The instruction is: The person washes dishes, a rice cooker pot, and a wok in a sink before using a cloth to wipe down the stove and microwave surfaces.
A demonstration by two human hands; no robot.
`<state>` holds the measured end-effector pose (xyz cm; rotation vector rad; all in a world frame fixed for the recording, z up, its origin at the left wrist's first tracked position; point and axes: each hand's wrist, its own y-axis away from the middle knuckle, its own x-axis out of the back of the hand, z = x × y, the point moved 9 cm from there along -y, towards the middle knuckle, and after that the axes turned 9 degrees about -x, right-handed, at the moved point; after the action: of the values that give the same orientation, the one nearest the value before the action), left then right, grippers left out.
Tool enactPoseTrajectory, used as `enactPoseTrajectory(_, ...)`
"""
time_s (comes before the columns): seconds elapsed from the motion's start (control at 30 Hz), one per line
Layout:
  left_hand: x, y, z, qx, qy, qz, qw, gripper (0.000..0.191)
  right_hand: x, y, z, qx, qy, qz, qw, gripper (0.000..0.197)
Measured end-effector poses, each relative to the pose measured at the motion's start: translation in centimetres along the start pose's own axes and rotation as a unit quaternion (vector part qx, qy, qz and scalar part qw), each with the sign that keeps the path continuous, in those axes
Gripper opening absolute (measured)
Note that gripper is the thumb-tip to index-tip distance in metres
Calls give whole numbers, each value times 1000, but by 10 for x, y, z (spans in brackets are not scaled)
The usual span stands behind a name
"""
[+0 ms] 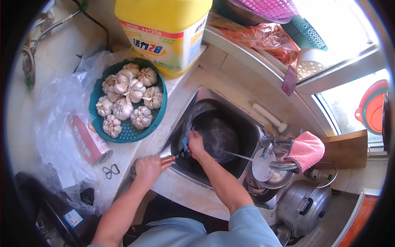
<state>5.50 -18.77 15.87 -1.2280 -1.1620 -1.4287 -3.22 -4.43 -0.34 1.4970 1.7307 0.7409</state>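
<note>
A dark wok [230, 123] sits tilted in the stainless steel sink [205, 92], with some water in it. My left hand [150, 168] is closed around its wooden handle [168, 159] at the near left edge of the sink. Inside the wok, my right hand [196, 144] grips a blue cloth or scrubber [185, 140] near the handle end; the fingers hide much of it. From the faucet [282, 166] on the right, a thin stream of water [237, 155] falls into the wok.
On the left counter, a green basket [129, 138] holds several garlic bulbs [122, 108], beside a yellow detergent jug [163, 18], plastic bag [58, 108] and pink cylindrical package [88, 139]. A pink cloth [307, 149] hangs over the faucet. Bowls [264, 168] and a metal pot [304, 207] stand right.
</note>
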Motion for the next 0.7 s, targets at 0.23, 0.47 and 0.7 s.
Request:
enactPoseTrajectory(0.23,-4,0,1,1,-25,-10,1000,50,23,40,42,82,469,26,879,34)
enactPoseTrajectory(0.47,-3,-5,2,5,-1,-49,999,53,99,61,75,124,684,-92,713,32)
enactPoseTrajectory(0.7,-9,-8,7,13,-2,-85,996,52,21,-6,-25,377,576,140,712,22)
